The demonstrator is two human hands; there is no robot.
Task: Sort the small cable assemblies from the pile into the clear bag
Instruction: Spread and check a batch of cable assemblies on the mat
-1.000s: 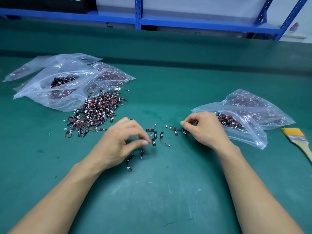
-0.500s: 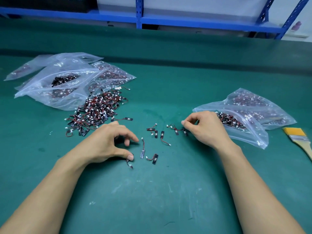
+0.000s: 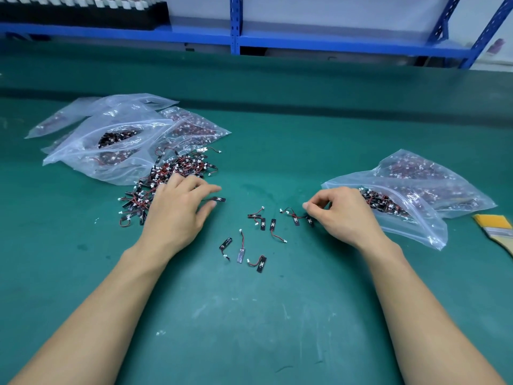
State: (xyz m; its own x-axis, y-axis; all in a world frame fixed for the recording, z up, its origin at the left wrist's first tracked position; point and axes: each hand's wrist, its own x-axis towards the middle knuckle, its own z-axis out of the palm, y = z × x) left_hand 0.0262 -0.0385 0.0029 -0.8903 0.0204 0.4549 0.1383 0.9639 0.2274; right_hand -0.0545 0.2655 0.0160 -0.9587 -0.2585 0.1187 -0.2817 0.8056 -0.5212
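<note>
A pile of small cable assemblies [image 3: 172, 176], black tabs with red wires and white plugs, lies left of centre on the green mat. My left hand [image 3: 177, 212] rests flat on the pile's near edge, fingers spread, holding nothing. One assembly [image 3: 219, 199] lies just past its fingertips. Several loose assemblies [image 3: 261, 234] are scattered between my hands. My right hand [image 3: 341, 215] is curled, thumb and forefinger pinched at the wire of an assembly [image 3: 295, 218] on the mat. Right behind it lies an open clear bag [image 3: 410, 218] partly filled with assemblies.
Several clear bags [image 3: 116, 140] with assemblies lie behind the pile at the left. Another filled bag [image 3: 422, 173] sits behind the open one. A yellow-bristled brush [image 3: 497, 226] lies at the right edge. Blue shelving [image 3: 236, 37] runs along the back.
My left hand let go of the assemblies near the centre and moved up and left onto the pile, fingers opening. My right hand stayed pinched at the same spot.
</note>
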